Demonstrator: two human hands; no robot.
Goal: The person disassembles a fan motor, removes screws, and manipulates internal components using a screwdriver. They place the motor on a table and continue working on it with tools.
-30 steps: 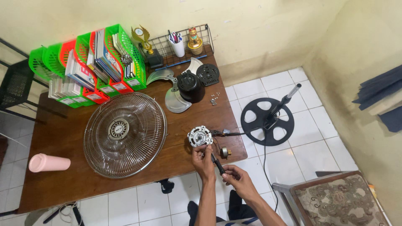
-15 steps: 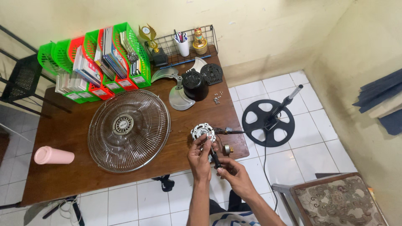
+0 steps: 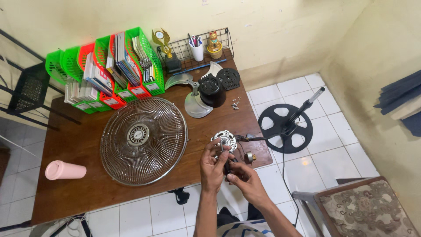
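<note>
Both hands meet at the near right edge of the table (image 3: 66, 193). The left hand (image 3: 212, 166) wraps its fingers around the fan motor (image 3: 224, 142), a round silvery piece held just above the wood. The right hand (image 3: 244, 179) sits close against it, closed on a small dark tool (image 3: 228, 167) whose tip I cannot make out. The two hands touch, clamped on their own items.

Just right of the motor lies a small brass-coloured part (image 3: 249, 157), and a black cable (image 3: 285, 171) trails off the table toward the floor. Out there on the white tiles stands the black fan base (image 3: 285, 127) with its pole tilted up.

Left of the hands, the big wire fan guard (image 3: 144, 140) lies flat. Further back sit the grey fan blade (image 3: 193, 103), a black motor cover (image 3: 212, 90) and a few loose screws (image 3: 237, 103). Far left, green and red file trays (image 3: 105, 70) line up; a pink cup (image 3: 65, 170) lies on its side near left. An upholstered chair (image 3: 364, 210) shows at the near right.
</note>
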